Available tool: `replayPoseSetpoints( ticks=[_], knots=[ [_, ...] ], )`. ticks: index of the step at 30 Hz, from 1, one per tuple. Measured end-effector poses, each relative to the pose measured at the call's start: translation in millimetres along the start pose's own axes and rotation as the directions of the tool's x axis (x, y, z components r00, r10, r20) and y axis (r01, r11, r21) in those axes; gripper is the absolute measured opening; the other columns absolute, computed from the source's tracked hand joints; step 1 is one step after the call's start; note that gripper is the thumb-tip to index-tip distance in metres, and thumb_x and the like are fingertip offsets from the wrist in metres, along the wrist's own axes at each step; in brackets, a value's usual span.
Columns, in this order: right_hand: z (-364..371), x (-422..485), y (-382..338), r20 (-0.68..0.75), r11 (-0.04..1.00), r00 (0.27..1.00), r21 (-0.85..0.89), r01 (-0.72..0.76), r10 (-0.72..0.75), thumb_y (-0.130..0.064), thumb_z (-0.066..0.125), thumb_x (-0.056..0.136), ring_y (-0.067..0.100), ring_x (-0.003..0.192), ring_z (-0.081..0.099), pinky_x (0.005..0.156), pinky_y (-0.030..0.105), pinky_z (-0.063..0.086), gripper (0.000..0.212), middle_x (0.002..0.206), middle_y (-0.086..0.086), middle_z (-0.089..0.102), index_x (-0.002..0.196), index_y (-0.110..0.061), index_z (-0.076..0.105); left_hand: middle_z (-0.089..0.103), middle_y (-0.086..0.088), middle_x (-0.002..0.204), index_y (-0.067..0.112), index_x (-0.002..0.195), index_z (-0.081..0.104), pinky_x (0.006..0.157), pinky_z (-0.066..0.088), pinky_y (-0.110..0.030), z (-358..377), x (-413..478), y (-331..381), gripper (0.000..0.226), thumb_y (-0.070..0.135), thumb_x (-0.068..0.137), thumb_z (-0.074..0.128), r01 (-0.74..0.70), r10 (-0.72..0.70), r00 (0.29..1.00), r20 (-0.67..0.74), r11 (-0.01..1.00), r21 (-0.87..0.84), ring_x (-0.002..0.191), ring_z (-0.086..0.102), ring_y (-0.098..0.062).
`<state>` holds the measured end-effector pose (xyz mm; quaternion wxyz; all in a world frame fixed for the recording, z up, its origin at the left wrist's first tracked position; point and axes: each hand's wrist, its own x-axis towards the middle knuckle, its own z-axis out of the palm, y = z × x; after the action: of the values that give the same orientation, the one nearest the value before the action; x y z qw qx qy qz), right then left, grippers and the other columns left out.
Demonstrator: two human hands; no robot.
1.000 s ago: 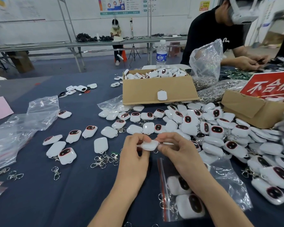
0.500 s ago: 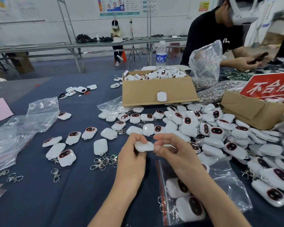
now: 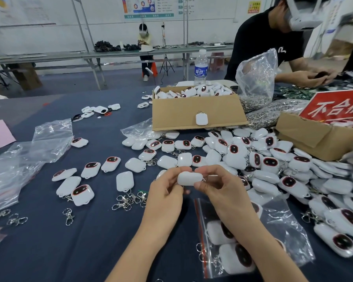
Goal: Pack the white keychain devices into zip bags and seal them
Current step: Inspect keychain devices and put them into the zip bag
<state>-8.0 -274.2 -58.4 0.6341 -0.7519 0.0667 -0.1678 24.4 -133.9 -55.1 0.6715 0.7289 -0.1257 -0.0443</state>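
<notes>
A white keychain device (image 3: 189,178) is held above the dark blue table between both hands. My left hand (image 3: 166,197) pinches its left end, and my right hand (image 3: 220,189) pinches its right end, where a metal ring shows. Below my right forearm lies a clear zip bag (image 3: 277,218) with a red seal strip; several white devices with dark faces are inside it. A large heap of the same devices (image 3: 273,165) spreads over the table to the right. More of them (image 3: 84,180) lie scattered to the left.
A cardboard box (image 3: 192,115) full of devices stands behind the heap. A second box (image 3: 314,137) with a red sign is at the right. Empty clear bags (image 3: 18,159) lie at the left, loose metal clasps (image 3: 128,200) near my left hand. Another person works at the back right.
Both hands have turned the device between the fingers and lifted it slightly; its flat white back now faces me. The zip bag has not moved.
</notes>
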Motion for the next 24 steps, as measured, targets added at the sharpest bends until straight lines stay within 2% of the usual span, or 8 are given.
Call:
replayPoseSetpoints(
  ticks=[4, 7, 10, 12, 16, 19, 22, 24],
  knots=[
    [-0.1, -0.1, -0.7, 0.013, 1.0, 1.0, -0.022, 0.008, -0.008, -0.006, 0.075, 0.087, 0.002, 0.082, 0.069, 0.07, 0.011, 0.048, 0.031, 0.086, -0.015, 0.074, 0.093, -0.037, 0.071, 0.076, 0.009, 0.106, 0.029, 0.108, 0.074, 0.076, 0.054, -0.016, -0.7, -0.8, 1.2, 0.047, -0.009, 0.097, 0.048, 0.001, -0.001, 1.0, -0.005, 1.0, -0.009, 0.086, 0.069, -0.006],
    [-1.0, 1.4, -0.8, 0.019, 1.0, 1.0, -0.001, -0.007, 0.007, -0.011, 0.072, 0.091, 0.004, 0.086, 0.07, 0.074, 0.016, 0.051, 0.033, 0.093, -0.015, 0.074, 0.105, -0.04, 0.068, 0.076, 0.013, 0.107, 0.032, 0.12, 0.07, 0.073, 0.052, -0.014, -0.7, -1.8, 3.8, 0.046, -0.004, 0.098, 0.051, -0.02, 0.02, 1.0, 0.021, 0.999, -0.034, 0.086, 0.068, 0.002],
    [-2.1, 1.8, -0.3, 0.011, 0.999, 1.0, 0.035, 0.0, 0.0, -0.011, 0.065, 0.097, 0.006, 0.081, 0.071, 0.073, 0.018, 0.054, 0.03, 0.092, -0.008, 0.075, 0.111, -0.036, 0.064, 0.076, 0.007, 0.104, 0.031, 0.126, 0.068, 0.073, 0.054, -0.017, 1.1, -3.3, 5.6, 0.035, 0.008, 0.102, 0.056, -0.055, 0.057, 0.997, 0.058, 0.998, -0.041, 0.086, 0.069, -0.003],
    [-1.4, -0.3, -0.7, 0.051, 0.999, 0.999, 0.043, 0.011, -0.013, -0.002, 0.058, 0.099, 0.006, 0.076, 0.072, 0.07, 0.015, 0.053, 0.03, 0.087, -0.005, 0.076, 0.106, -0.031, 0.066, 0.076, 0.006, 0.101, 0.03, 0.124, 0.068, 0.077, 0.056, -0.023, 4.2, -4.8, 6.1, 0.028, 0.016, 0.102, 0.059, -0.085, 0.084, 0.994, 0.066, 0.996, 0.003, 0.088, 0.071, -0.009],
    [0.8, -1.8, -2.5, 0.149, 1.0, 0.988, 0.013, 0.027, -0.029, 0.005, 0.055, 0.098, 0.005, 0.086, 0.074, 0.075, 0.014, 0.055, 0.043, 0.09, -0.01, 0.079, 0.102, -0.035, 0.07, 0.072, 0.007, 0.11, 0.031, 0.121, 0.068, 0.094, 0.056, -0.037, 7.9, -3.3, 1.9, 0.028, 0.015, 0.098, 0.063, -0.087, 0.086, 0.996, 0.021, 0.994, 0.061, 0.101, 0.069, -0.01],
    [0.5, -0.9, -1.8, 0.148, 1.0, 0.989, -0.001, 0.024, -0.024, 0.004, 0.058, 0.096, 0.002, 0.094, 0.073, 0.08, 0.014, 0.053, 0.044, 0.095, -0.014, 0.078, 0.106, -0.037, 0.069, 0.066, 0.015, 0.111, 0.038, 0.115, 0.07, 0.098, 0.052, -0.032, 7.5, -3.8, 0.8, 0.038, 0.006, 0.096, 0.064, -0.132, 0.131, 0.991, 0.017, 0.986, 0.099, 0.106, 0.065, -0.004],
    [0.7, -0.2, 0.2, 0.13, 1.0, 0.992, -0.01, -0.005, 0.006, 0.002, 0.057, 0.097, -0.001, 0.101, 0.07, 0.085, 0.015, 0.053, 0.046, 0.104, -0.019, 0.076, 0.115, -0.039, 0.063, 0.065, 0.017, 0.115, 0.039, 0.111, 0.073, 0.101, 0.049, -0.026, 7.3, -4.0, 1.1, 0.042, 0.0, 0.095, 0.064, -0.208, 0.205, 0.978, 0.045, 0.973, 0.103, 0.115, 0.061, -0.001],
    [0.1, 2.0, 0.7, 0.103, 0.997, 0.993, 0.052, -0.06, 0.055, -0.002, 0.055, 0.1, 0.006, 0.099, 0.071, 0.085, 0.021, 0.056, 0.042, 0.106, -0.011, 0.076, 0.123, -0.037, 0.059, 0.067, 0.021, 0.118, 0.041, 0.113, 0.073, 0.099, 0.049, -0.024, 7.3, -4.1, 1.6, 0.04, 0.006, 0.096, 0.065, -0.262, 0.259, 0.965, 0.041, 0.954, 0.148, 0.119, 0.057, -0.002]
  ],
)
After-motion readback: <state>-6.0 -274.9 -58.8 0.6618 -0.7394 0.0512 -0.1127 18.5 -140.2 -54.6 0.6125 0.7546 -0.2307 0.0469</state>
